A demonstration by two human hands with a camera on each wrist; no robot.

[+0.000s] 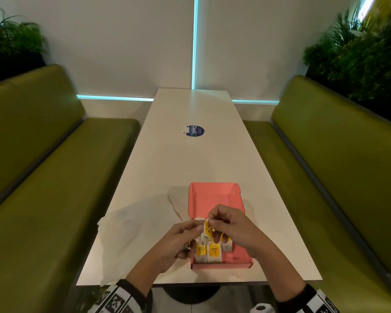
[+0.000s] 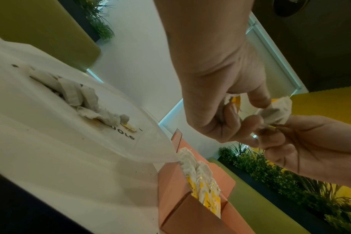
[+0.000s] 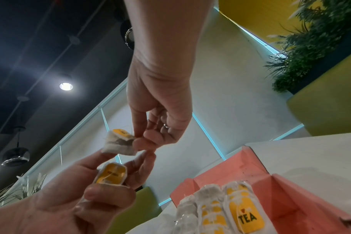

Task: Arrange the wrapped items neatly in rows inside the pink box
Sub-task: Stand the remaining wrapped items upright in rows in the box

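Note:
The open pink box (image 1: 221,265) sits near the table's front edge, its lid (image 1: 212,190) laid back. Several white tea bags with yellow tags (image 1: 213,253) stand in a row along its front left; the right part shows bare pink floor. Both hands hover just above that row. My right hand (image 3: 139,139) pinches the corner of a loose tea bag (image 3: 118,142) between thumb and forefinger. My left hand (image 3: 118,182) grips another tea bag with a yellow tag (image 3: 110,174), and its forefinger touches the underside of the first bag. In the head view the two hands meet over a bag (image 1: 207,230).
A thin white plastic bag (image 1: 136,229) lies left of the box, with crumpled tea bags (image 2: 84,98) on it. A round blue sticker (image 1: 195,131) marks the table's middle. Green benches (image 1: 43,199) (image 1: 348,177) flank the narrow white table (image 1: 190,166).

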